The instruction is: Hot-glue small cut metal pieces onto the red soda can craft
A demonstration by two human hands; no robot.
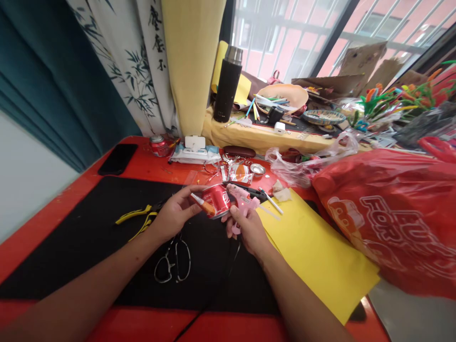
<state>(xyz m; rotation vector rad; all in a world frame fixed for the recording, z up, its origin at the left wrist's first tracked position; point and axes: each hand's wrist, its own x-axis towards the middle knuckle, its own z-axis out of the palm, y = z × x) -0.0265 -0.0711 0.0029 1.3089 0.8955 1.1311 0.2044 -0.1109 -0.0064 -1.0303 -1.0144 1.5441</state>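
1. Room, head view: a teal curtain (60, 85) and a bamboo-print curtain (135, 71) hang left of a barred window (285, 33). A black thermos (228, 85) stands on a yellow-draped ledge (263, 137) beyond the desk.
2. Surface: the red desk (53, 228) carries a black mat (71, 261), with yellow-handled pliers (137, 218) and black-handled scissors (174, 259) lying on it. A yellow card sheet (320, 256) lies to the right, its far corner under a red plastic bag (388, 223).
3. Left hand (174, 213): its grip is closed around a red soda can (217, 202), held above the mat. An orange-tipped tube (203, 204) sticks out at the can's left end; how it is held is hidden.
4. The can's long axis lies nearly level, running left to right across the view, its right end just beside the other hand.
5. Right hand (247, 228): its grip is closed on a pink hot glue gun (242, 199), whose handle points down toward the person, and a black cord (233, 259) runs down from it across the mat.
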